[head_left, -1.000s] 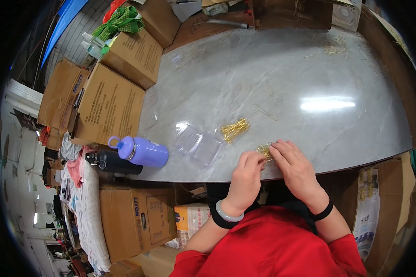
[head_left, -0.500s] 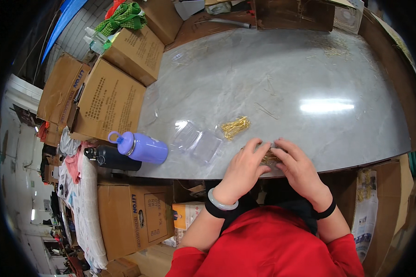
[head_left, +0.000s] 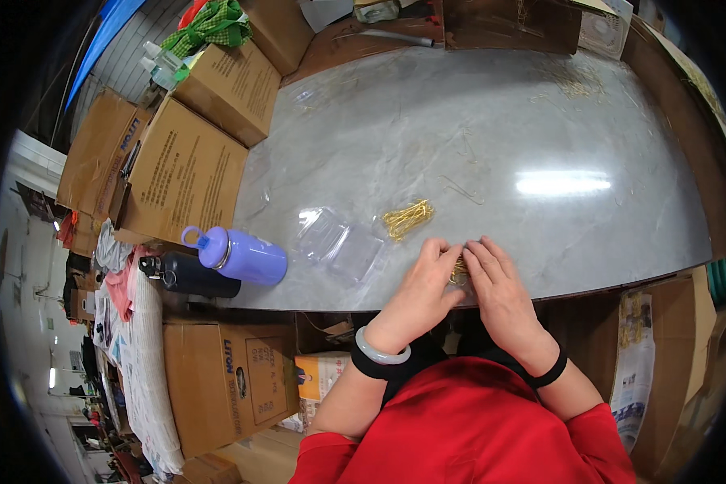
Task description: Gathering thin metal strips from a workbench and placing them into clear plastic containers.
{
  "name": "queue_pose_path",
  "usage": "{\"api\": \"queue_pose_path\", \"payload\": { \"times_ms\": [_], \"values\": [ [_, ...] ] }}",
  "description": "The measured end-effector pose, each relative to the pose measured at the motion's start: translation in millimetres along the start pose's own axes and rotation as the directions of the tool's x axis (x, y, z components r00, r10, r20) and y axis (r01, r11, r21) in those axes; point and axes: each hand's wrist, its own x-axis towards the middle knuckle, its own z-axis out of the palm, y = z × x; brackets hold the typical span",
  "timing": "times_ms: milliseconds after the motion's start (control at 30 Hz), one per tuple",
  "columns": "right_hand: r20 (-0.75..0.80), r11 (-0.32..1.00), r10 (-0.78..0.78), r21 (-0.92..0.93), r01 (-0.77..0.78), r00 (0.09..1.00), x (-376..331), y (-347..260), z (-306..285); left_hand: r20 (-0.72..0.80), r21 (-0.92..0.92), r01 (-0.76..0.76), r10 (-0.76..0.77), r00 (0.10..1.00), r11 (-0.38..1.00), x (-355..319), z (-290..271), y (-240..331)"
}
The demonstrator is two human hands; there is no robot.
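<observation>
Near the table's front edge, my left hand (head_left: 421,284) and my right hand (head_left: 502,289) are closed in from both sides around a small bundle of thin gold wire pieces (head_left: 459,273). Most of that bundle is hidden by my fingers. A second pile of gold wire pieces (head_left: 408,219) lies on the table just beyond my left hand. To its left, clear plastic bags (head_left: 348,252) lie flat. A few loose wires (head_left: 461,190) are scattered farther out.
A purple bottle (head_left: 246,256) and a black bottle (head_left: 194,274) lie at the left table edge. Cardboard boxes (head_left: 187,173) line the left side. More thin wires (head_left: 577,81) lie at the far right of the grey table (head_left: 363,137). A fan (head_left: 603,34) stands behind.
My hands have come closer together, with the right hand moving left and its fingers straightening along the gold wire bundle. The whole view has shifted slightly.
</observation>
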Motion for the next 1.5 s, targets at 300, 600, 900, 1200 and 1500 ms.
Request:
{"api": "queue_pose_path", "payload": {
  "times_ms": [300, 600, 900, 1200, 1500],
  "values": [
    [-0.053, 0.998, -0.055, -0.017, 0.054, 0.997, 1, 3, -2, -0.148, 0.172, 0.004, 0.022, 0.989, 0.985, -6, 22, -1],
    [-0.072, 0.997, -0.071, 0.007, 0.072, 0.995, -4, 15, -10, -0.250, -0.332, 0.311, -0.401, 0.881, 0.890, -29, -20, -24],
    [-0.117, 0.996, -0.085, 0.005, 0.086, 0.989, -4, 13, -8, -0.208, -0.317, 0.541, -0.613, 0.762, 0.779, 5, -61, -26],
    [-0.149, 0.998, -0.063, -0.030, 0.059, 0.987, -6, 12, -8, -0.267, -0.566, 0.374, -0.593, 0.760, 0.734, -13, -34, -29],
    [-0.161, 1.000, -0.015, 0.007, 0.016, 0.987, 0, 12, -9, -0.137, -0.949, 0.064, -0.587, 0.798, 0.309, -33, -25, -14]
  ]
}}
